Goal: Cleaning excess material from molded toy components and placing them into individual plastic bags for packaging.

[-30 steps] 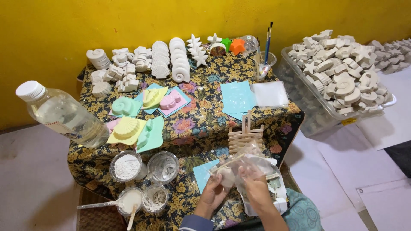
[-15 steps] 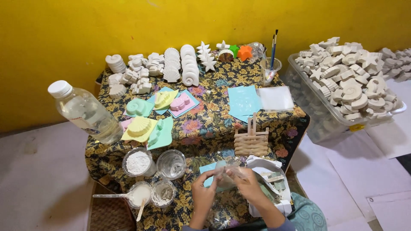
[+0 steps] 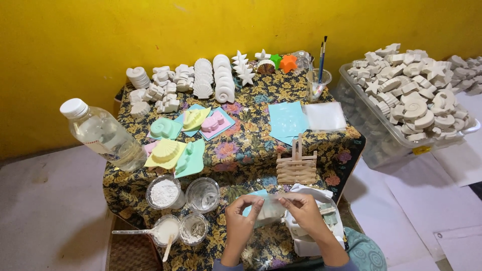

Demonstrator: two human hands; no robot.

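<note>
Over the last second both hands have drawn together at the near edge of the floral tablecloth (image 3: 241,155). The left hand (image 3: 240,217) and the right hand (image 3: 306,215) now pinch the top corners of a small clear plastic bag (image 3: 268,211) with a white plaster piece inside it — earlier the hands were bunched lower around the same bundle, so the bag looks to have been lifted and spread out between the fingertips. Both grips are closed on the bag, thumb against forefinger. My reading is that the bag's mouth is being worked, though whether it is being opened or sealed I cannot tell.

Taking the wooden stick rack (image 3: 296,164) as the landmark:

- The bag sits just in front of it, nearer the person, over a white tray (image 3: 314,236).
- Left of the rack stand four round clear cups (image 3: 164,193), some holding white powder or paste.
- Further left lies a clear water bottle (image 3: 103,134) on its side — white cap, pale label band.
- Behind the rack lie a light blue sheet (image 3: 286,120) and a white sheet (image 3: 325,116).
- Behind and left are pastel moulds (image 3: 186,135) in green, yellow and pink.
- Far behind, by the yellow wall (image 3: 150,35), stand rows of white plaster shells (image 3: 211,80).
- To the right, off the table, a clear tub (image 3: 386,143) is heaped with white casts.
</note>
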